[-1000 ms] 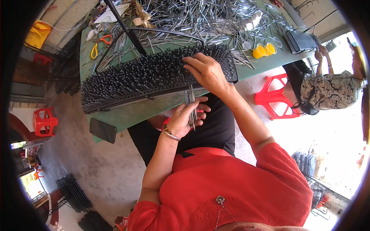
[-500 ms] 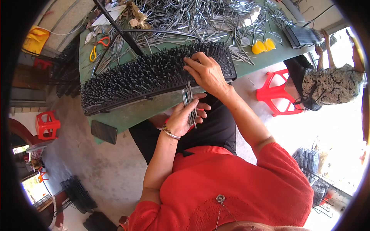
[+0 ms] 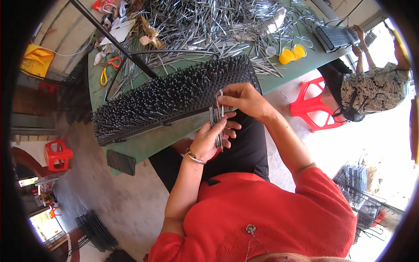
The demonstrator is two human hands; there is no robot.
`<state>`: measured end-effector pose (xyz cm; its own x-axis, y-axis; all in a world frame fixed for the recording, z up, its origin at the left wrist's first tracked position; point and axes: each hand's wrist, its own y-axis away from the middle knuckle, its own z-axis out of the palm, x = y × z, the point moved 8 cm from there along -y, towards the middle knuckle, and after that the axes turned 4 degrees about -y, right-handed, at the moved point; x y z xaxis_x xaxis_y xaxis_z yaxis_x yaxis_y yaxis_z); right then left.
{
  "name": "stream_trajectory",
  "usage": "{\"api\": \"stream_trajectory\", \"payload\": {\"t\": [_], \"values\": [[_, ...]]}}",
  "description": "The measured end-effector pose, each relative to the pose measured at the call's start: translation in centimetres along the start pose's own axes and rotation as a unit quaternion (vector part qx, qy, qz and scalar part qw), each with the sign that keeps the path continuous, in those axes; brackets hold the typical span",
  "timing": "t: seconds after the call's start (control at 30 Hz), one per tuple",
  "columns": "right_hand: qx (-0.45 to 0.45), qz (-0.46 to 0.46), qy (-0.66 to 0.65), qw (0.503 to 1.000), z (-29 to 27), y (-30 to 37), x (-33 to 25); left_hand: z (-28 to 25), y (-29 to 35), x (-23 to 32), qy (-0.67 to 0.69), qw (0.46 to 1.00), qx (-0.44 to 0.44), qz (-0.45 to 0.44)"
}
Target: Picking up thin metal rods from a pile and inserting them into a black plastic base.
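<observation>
A bundle of thin silvery metal rods (image 3: 214, 115) stands roughly upright in my left hand (image 3: 207, 140), held by the thumb, with the other fingers partly spread. Just above it, my right hand (image 3: 248, 100) pinches a single thin rod (image 3: 221, 94) between thumb and fingertips, close to the bundle's upper ends. Both hands are at the near right edge of a long black perforated rack (image 3: 174, 95). Dark, thin rods stand densely in the rack's holes; towards its right end a stretch of bare holes shows.
Loose metal rods (image 3: 205, 26) cover the green table (image 3: 144, 142). Orange-handled scissors (image 3: 104, 75), yellow cups (image 3: 286, 56) and a dark phone (image 3: 121, 162) lie around the rack. A black bar (image 3: 113, 39) slants over it. Another person (image 3: 371, 89) works at right near a red stool (image 3: 312, 105).
My right hand has drawn back from the rack towards me, and a rod now shows in its fingers. My left hand keeps the bundle in nearly the same place. The view has shifted slightly.
</observation>
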<state>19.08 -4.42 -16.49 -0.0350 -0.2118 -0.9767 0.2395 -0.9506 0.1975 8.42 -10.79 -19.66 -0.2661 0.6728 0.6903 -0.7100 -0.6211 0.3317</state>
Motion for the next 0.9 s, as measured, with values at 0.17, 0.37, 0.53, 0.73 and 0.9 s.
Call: {"api": "stream_trajectory", "payload": {"t": [0.17,0.37,0.53,0.73,0.9], "values": [[0.077,-0.115,0.025,0.990,-2.4,-0.5,-3.8,-0.9,-1.5,0.5,0.052,0.998,0.038,0.013],[0.154,-0.234,0.057,0.958,-3.8,-2.2,-6.1,-1.0,-1.6,-0.4,0.044,0.996,0.072,-0.010],[0.127,-0.277,0.182,0.935,-2.3,-3.0,-6.1,-1.2,-1.0,-1.5,0.039,0.995,0.085,-0.021],[0.084,-0.314,0.173,0.930,-1.7,-3.2,-5.9,-1.5,-0.6,-1.9,0.025,0.997,0.068,-0.025],[0.047,-0.368,0.313,0.874,-0.8,-3.0,-5.4,-1.2,-0.5,-2.0,0.045,0.995,0.083,-0.032]]}}
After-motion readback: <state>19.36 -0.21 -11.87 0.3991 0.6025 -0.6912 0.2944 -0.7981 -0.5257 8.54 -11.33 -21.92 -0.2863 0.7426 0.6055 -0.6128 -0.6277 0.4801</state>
